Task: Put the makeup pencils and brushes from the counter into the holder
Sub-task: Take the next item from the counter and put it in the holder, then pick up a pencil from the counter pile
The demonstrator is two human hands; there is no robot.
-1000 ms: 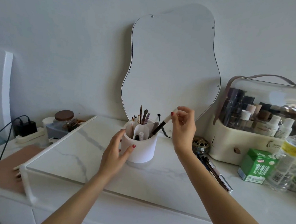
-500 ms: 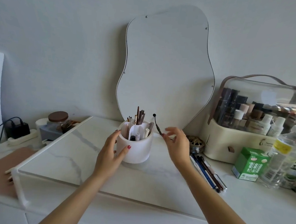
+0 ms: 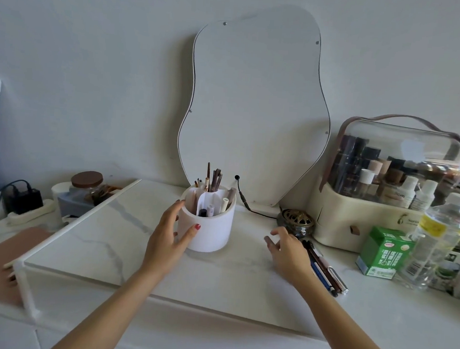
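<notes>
White marble-look counter (image 3: pixel 125 251) runs left to right under your arms; front edge is close to you, and a white-framed raised shelf edge (image 3: pixel 64 225) cuts diagonally along the left; open bare surface lies between your two hands and in front of the holder; right side is crowded by a green carton (image 3: pixel 384 252), a clear bottle (image 3: pixel 436 243) and a domed cosmetics case (image 3: pixel 371 200); a wavy mirror (image 3: pixel 255 108) leans on the wall behind, with a black cable (image 3: pixel 242 198) trailing at its foot.

Holder (image 3: pixel 208 232) is a white round cup with inner dividers, upright, already stuffed with brown pencils and brushes sticking up at the back and a few stubby white and dark items lower in front; remaining pencils (image 3: pixel 325 268) lie flat in a tight bundle on the counter, dark, blue and brown barrels, angled from near a brass ornament (image 3: pixel 297 220) down toward the right.

Your left hand (image 3: pixel 168 241) cups the holder's left wall, thumb pressed on its front, fingers curled round the side; your right hand (image 3: pixel 290 253) is spread loose, palm down, holding nothing, just beside the pencil bundle on its left; cannot tell if the back of the hand touches the nearest barrel; fingertips (image 3: pixel 269 238) point toward the holder, well clear of it.
</notes>
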